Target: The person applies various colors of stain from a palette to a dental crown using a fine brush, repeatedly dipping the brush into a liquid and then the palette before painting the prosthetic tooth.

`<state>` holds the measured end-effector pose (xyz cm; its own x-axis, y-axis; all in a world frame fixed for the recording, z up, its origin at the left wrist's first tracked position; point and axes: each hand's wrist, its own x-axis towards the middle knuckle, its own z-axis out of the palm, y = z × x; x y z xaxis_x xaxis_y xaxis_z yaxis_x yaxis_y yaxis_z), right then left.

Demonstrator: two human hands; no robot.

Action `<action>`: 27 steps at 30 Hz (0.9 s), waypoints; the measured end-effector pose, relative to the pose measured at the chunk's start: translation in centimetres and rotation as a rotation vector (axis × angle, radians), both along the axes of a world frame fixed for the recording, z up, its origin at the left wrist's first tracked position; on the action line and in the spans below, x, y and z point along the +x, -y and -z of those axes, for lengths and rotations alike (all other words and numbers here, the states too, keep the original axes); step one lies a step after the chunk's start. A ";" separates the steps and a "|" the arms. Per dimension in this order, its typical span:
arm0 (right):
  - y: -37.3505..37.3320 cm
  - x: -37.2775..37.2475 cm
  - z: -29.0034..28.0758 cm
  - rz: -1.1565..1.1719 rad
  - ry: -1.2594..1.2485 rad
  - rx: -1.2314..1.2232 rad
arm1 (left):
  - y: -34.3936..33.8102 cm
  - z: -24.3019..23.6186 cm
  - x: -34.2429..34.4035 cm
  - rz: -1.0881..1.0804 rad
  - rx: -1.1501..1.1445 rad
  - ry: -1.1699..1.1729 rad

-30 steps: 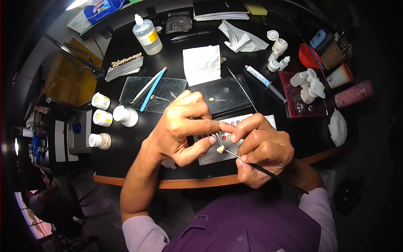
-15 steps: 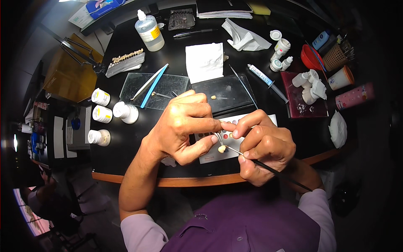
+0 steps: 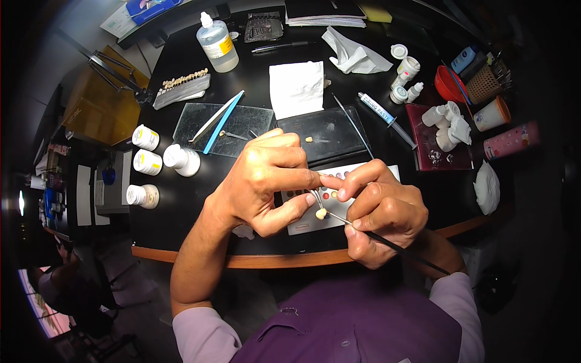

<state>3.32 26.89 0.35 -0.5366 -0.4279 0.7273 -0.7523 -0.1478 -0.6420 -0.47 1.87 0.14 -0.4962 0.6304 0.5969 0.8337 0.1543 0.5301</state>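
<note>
My left hand [image 3: 266,181] is closed on thin metal tweezers [image 3: 318,200]. At their tips sits a small cream-coloured dental crown [image 3: 321,213]. My right hand [image 3: 387,212] pinches a fine brush with a black handle [image 3: 414,255], and its tip meets the crown's right side. The extended index finger of the right hand reaches across to the left hand's fingertips. Beneath both hands lies a white palette [image 3: 302,229] with small coloured wells, partly covered by them.
Beyond the hands are a black tray [image 3: 339,130], a folded white tissue [image 3: 296,88] and a glass slab [image 3: 196,118] bearing tools. White jars [image 3: 181,161] stand at left; a large syringe [image 3: 387,120] and a dark red slab [image 3: 423,158] lie at right. A clear bottle [image 3: 216,48] stands farther back.
The hands, crown and brush hold almost the same pose. The whole scene has shifted only very slightly in the picture.
</note>
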 end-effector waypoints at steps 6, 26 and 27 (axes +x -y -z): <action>0.0 0.0 0.1 -0.014 0.009 0.007 | 0.3 -0.1 0.1 -0.010 -0.055 -0.001; -0.1 0.4 0.2 -0.028 0.034 -0.033 | 0.1 0.0 0.0 -0.003 -0.034 -0.009; -0.1 0.3 0.3 -0.028 0.034 -0.033 | 0.2 0.0 0.0 -0.001 -0.035 -0.009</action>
